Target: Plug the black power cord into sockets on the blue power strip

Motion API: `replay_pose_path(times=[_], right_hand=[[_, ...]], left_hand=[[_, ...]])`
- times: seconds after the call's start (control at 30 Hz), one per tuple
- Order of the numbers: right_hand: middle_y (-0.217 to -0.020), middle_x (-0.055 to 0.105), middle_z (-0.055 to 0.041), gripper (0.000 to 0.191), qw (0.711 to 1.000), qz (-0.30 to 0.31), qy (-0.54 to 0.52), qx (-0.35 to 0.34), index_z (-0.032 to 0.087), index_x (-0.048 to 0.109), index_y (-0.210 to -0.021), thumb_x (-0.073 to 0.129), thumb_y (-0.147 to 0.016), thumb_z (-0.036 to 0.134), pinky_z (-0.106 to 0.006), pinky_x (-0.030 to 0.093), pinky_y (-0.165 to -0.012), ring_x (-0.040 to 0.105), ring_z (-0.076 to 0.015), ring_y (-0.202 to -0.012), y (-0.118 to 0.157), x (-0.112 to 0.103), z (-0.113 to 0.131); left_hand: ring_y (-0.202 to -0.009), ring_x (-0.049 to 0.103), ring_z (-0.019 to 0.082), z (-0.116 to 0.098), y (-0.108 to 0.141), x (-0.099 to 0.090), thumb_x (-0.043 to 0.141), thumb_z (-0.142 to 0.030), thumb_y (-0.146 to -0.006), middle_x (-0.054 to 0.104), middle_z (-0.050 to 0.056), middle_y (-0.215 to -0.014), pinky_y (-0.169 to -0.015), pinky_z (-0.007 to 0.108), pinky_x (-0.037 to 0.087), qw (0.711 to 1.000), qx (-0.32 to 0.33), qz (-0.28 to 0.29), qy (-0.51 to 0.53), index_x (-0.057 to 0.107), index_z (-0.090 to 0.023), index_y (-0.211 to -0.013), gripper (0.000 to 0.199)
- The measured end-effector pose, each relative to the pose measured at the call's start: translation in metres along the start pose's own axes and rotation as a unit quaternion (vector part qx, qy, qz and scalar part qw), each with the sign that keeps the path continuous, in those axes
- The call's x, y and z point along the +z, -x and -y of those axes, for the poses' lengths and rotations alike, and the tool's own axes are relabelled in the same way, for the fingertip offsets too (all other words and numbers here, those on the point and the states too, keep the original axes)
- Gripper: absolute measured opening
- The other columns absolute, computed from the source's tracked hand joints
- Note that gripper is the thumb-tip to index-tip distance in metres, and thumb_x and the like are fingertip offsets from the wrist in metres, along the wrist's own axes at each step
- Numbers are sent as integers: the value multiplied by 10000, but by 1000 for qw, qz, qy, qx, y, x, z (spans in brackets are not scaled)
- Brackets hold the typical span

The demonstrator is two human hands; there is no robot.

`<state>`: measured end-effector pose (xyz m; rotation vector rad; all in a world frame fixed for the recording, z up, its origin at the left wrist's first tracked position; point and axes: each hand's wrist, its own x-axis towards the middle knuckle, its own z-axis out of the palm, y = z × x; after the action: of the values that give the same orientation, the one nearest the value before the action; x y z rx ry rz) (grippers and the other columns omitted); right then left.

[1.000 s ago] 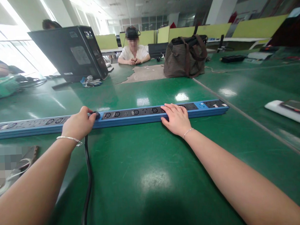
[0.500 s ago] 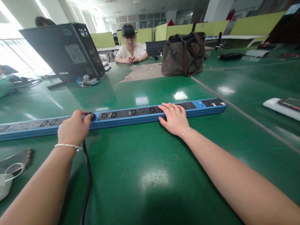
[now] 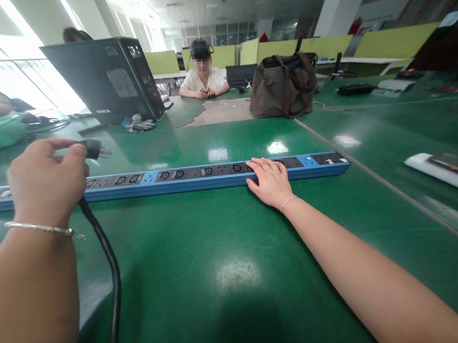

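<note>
A long blue power strip (image 3: 176, 186) with black socket panels lies across the green table, its left part hidden behind my left hand (image 3: 49, 177). That hand is closed around a black power plug (image 3: 93, 148), raised above the strip with its metal prongs bare and pointing right. From the plug a thick black cable (image 3: 114, 272) drops toward the near edge of the view. My right hand (image 3: 269, 180) rests on the right part of the strip, fingers spread flat over its sockets and thumb against the front side.
Farther back on the green table (image 3: 216, 232) stand a black computer case (image 3: 99, 83), gloves (image 3: 139, 124) and a brown bag (image 3: 280, 88). A white device (image 3: 441, 170) lies at the right, a green basket (image 3: 1, 133) at the left. A person (image 3: 204, 84) sits opposite.
My left hand has pulled the plug off the strip and lifted it up and to the left, so its prongs now show. My right hand stays on the strip.
</note>
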<state>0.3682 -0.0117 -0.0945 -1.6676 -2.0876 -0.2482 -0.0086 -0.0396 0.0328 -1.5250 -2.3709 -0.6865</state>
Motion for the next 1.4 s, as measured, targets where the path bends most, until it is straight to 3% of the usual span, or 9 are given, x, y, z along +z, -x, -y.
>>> replay_pose_path(times=[0.1,0.2,0.5,0.73,1.07,1.4], right_hand=[[-1420,515,-51,473,1000,-5,-2,-2,229,537,-1328,473,-882,374,-481,235,-1085,403,-267,-1313,-1,1,-1],[-1420,515,-52,474,1000,-8,-7,-5,229,540,-1324,471,-880,377,-484,233,-1085,407,-267,-1310,-1,2,-3],[-1415,521,-56,471,1000,-4,-2,-3,236,536,-1328,466,-884,377,-484,241,-1080,408,-269,-1310,0,1,-2],[-1421,514,-47,475,1000,-4,-1,-2,233,537,-1328,471,-880,377,-474,232,-1087,405,-261,-1311,0,1,-1],[-1415,522,-44,473,1000,-10,-2,-3,239,541,-1323,473,-875,375,-475,237,-1082,408,-262,-1309,0,2,-2],[-1418,518,-49,469,1000,-10,-2,-2,239,539,-1325,467,-883,378,-479,232,-1084,407,-267,-1312,0,2,-1]], left_hand=[[-961,604,326,25,-16,10,323,-502,-809,632,80,-795,-847,455,474,996,-40,75,-32,639,-181,-1133,554],[-949,602,339,44,-25,22,316,-491,-810,675,100,-847,-818,453,483,989,-45,123,-69,664,-179,-1102,551],[-1156,553,404,59,-30,38,197,-494,-886,626,237,-1195,-932,509,442,986,-69,124,-93,616,-86,-1219,673],[-1170,548,403,78,-46,52,227,-539,-882,587,234,-1274,-936,494,440,974,-45,184,-123,530,-137,-1311,662],[-1043,617,340,81,-68,60,209,-606,-859,618,188,-1254,-839,425,487,949,36,232,-212,524,-219,-1306,669],[-950,643,331,72,-67,57,209,-582,-872,673,218,-1117,-790,400,483,930,90,259,-244,531,-155,-1226,642]])
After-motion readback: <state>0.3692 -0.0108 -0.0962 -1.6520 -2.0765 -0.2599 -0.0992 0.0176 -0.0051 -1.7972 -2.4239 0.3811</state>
